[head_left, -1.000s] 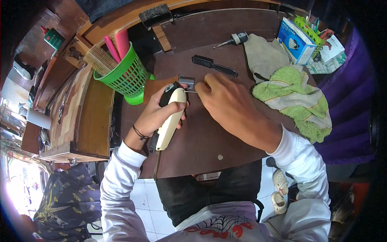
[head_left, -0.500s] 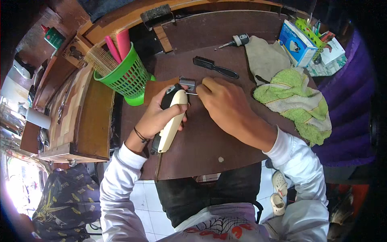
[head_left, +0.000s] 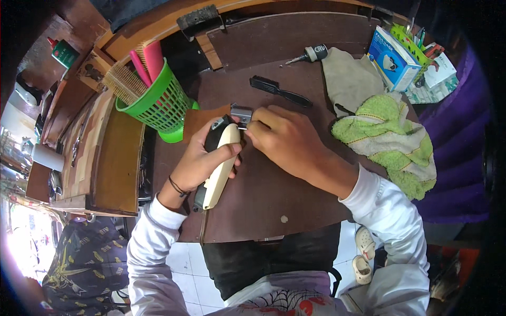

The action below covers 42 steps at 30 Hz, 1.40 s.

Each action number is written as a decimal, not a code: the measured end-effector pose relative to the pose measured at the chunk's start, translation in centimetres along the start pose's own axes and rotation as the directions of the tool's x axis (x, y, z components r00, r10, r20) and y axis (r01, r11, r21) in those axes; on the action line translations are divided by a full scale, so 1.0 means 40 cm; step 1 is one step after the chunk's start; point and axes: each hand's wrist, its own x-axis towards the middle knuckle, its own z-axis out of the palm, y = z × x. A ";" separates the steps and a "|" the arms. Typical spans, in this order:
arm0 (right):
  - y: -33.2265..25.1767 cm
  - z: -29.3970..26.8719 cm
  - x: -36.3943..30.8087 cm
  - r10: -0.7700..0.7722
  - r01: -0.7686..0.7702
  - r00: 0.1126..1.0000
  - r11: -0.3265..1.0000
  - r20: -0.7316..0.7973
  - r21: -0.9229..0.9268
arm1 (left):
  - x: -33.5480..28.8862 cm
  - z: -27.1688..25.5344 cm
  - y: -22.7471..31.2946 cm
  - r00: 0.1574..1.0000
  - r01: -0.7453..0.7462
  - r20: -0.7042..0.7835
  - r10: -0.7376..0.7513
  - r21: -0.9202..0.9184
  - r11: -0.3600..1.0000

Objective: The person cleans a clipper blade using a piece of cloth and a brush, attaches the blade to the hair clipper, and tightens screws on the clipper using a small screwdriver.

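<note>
My left hand (head_left: 197,163) is wrapped round a hair clipper (head_left: 224,167) with a cream and black body. The clipper is tilted, its head end up and its cord hanging from the lower end. My right hand (head_left: 290,139) is closed in a pinch on a thin metal rod (head_left: 242,127), whose tip reaches the upper end of the cream housing. The rod's other end is hidden in my fingers. A grey metal clipper blade (head_left: 242,114) is just beyond the clipper head, beside a brown flat piece (head_left: 203,122).
On the brown table (head_left: 253,210) are a black brush (head_left: 279,90), a short-shafted tool (head_left: 311,54), a grey cloth (head_left: 350,76) and a green-white towel (head_left: 390,137). A green basket (head_left: 163,105) of combs and brushes stands left. A blue mask box (head_left: 392,60) sits far right.
The clipper and both hands have shifted slightly left and down in view. Less of the metal rod shows between my right fingers and the clipper. The whole view has tilted a little.
</note>
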 end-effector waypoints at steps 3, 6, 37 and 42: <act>0.002 -0.005 0.000 0.017 -0.016 1.000 0.999 -0.019 0.028 | 0.008 0.004 -0.003 1.000 0.005 -0.003 -0.005 0.004 1.000; 0.006 -0.001 -0.004 0.062 -0.062 0.998 0.996 0.004 0.063 | 0.007 0.008 -0.002 1.000 0.008 -0.006 -0.008 0.004 1.000; -0.002 0.025 0.002 0.139 -0.121 0.990 0.936 -0.032 0.332 | -0.003 -0.024 -0.011 0.988 -0.046 0.143 0.055 -0.064 0.997; -0.014 0.008 0.002 0.069 -0.074 0.997 0.988 0.042 0.134 | -0.005 -0.029 -0.012 0.989 -0.023 0.144 0.031 -0.060 0.998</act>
